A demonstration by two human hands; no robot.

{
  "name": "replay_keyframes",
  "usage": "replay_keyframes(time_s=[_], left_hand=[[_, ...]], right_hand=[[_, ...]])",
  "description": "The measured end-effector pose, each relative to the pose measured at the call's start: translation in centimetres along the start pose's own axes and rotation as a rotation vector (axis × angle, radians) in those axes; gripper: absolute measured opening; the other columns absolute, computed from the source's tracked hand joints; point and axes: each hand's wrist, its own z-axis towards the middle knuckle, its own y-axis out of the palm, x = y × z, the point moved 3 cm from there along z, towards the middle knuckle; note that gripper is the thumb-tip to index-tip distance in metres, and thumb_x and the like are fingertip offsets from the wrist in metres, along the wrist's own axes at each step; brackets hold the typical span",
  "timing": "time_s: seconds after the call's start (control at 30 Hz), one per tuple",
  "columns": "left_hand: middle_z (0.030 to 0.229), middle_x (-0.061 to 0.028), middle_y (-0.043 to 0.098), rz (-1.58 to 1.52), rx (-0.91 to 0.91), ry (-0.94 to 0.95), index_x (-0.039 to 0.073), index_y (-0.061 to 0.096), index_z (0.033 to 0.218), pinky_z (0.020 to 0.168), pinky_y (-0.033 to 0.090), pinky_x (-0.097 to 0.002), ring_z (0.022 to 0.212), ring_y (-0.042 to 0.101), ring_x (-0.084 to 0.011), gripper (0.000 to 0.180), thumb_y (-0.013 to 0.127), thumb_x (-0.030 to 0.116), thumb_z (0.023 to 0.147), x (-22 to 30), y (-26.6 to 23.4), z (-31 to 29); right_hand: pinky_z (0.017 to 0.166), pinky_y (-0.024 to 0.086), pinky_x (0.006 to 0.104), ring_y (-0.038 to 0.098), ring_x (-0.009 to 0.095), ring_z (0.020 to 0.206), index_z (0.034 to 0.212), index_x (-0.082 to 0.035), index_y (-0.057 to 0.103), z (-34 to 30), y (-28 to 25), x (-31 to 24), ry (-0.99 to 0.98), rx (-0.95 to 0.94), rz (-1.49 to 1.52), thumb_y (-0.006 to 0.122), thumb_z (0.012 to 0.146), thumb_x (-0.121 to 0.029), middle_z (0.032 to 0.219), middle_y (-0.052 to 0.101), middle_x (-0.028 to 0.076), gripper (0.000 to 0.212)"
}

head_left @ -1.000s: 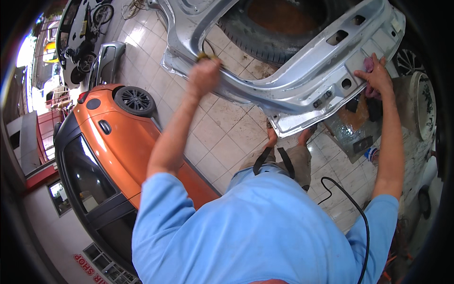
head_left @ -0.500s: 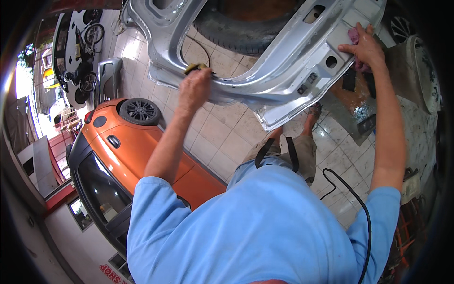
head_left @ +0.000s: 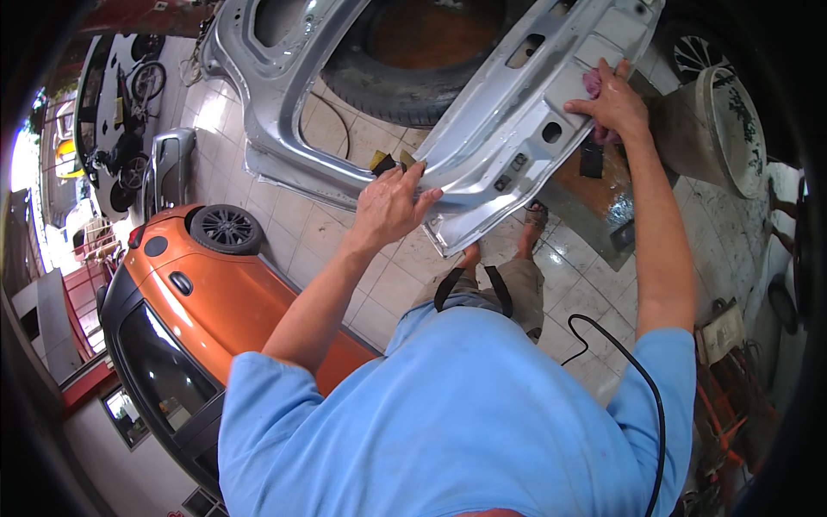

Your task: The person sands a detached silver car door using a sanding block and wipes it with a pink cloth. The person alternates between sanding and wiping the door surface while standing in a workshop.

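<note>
"Where are you finding the silver car body panel?"

"I'm seeing it stretching across the upper middle of the frame, its lower corner pointing toward the wearer's feet. A large tyre is showing through its opening."

"And the left hand?"

"I'm watching it lying near the centre, at the panel's lower edge, its fingers reaching onto a yellow-and-black pad. The thumb is standing apart; whether the fingers are gripping the pad, I'm not able to tell."

"The right hand?"

"That one is resting at the panel's edge, upper right, thumb and fingers spreading, with a pink cloth showing beside and below it. I'm not able to tell how firmly it's holding the cloth. A grey bucket is leaning to its right, and an orange car is filling the lower left."
</note>
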Motion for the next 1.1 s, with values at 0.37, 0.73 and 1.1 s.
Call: replay_keyframes(time_s=[0.37,0.73,1.1], left_hand=[[0.147,-0.0352,0.054,-0.128,0.024,0.291,-0.005,0.040,0.157,0.117,0.042,-0.0500,0.140,0.051,-0.0483,0.068,0.057,0.038,0.107,2.2,1.5,7.2],[0.160,-0.0329,0.041,0.139,0.361,0.573,-0.011,0.045,0.150,0.120,0.040,-0.0469,0.153,0.037,-0.0452,0.073,0.053,0.047,0.106,8.8,2.2,14.1],[0.167,-0.0321,0.031,0.215,0.140,0.447,-0.007,0.031,0.162,0.127,0.028,-0.0527,0.158,0.026,-0.0456,0.092,0.055,0.060,0.103,4.1,3.3,2.1]], right_hand=[[0.104,0.056,0.0487,0.061,0.043,0.134,0.163,-0.006,0.033,0.0,0.4,-0.1,0.015,0.024,0.039,0.091,0.058,-0.072,0.170,0.020,0.034,0.137],[0.104,0.056,0.0473,0.061,0.041,0.134,0.164,-0.009,0.032,-0.8,-0.4,-0.7,0.065,-0.021,0.072,0.091,0.058,-0.070,0.171,0.019,0.031,0.137],[0.102,0.057,0.0495,0.066,0.042,0.128,0.156,-0.006,0.041,-0.9,-0.7,-1.1,0.068,0.047,0.092,0.097,0.056,-0.060,0.171,0.021,0.032,0.127]])
